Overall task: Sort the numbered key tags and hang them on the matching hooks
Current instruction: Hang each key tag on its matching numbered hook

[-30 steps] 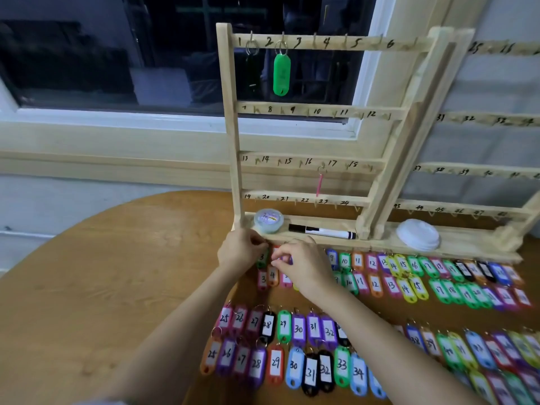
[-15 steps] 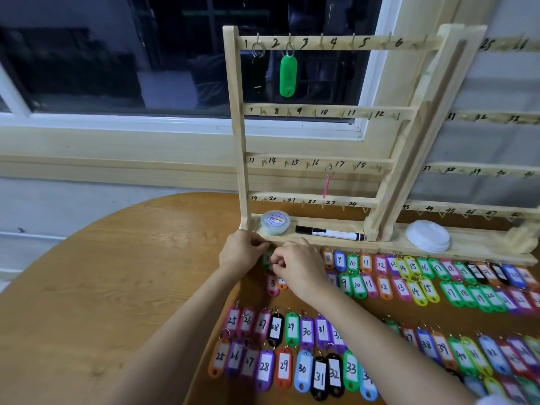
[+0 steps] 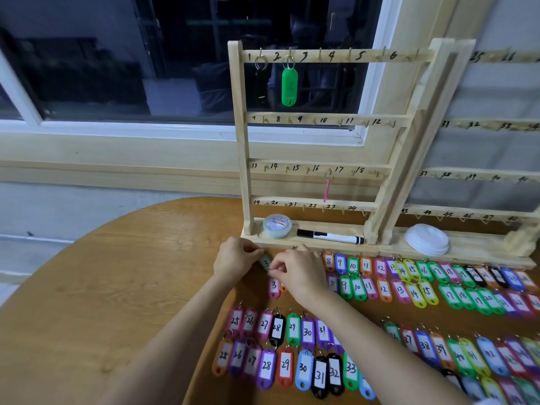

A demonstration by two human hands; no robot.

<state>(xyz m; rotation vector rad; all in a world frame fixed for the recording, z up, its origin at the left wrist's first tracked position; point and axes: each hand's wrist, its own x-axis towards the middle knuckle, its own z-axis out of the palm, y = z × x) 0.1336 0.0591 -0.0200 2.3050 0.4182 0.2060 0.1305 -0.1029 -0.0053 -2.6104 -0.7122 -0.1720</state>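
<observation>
On the table, our left hand pinches the green tag 3 and our right hand pinches its ring. We judge we are picking it up; next it must go up to hook 3.

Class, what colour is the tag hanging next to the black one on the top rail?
Green tag; the head view shows it best.

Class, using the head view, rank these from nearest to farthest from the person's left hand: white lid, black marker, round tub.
1. Round tub, just beyond the left hand.
2. Black marker, right of the tub.
3. White lid, farthest right.
</observation>
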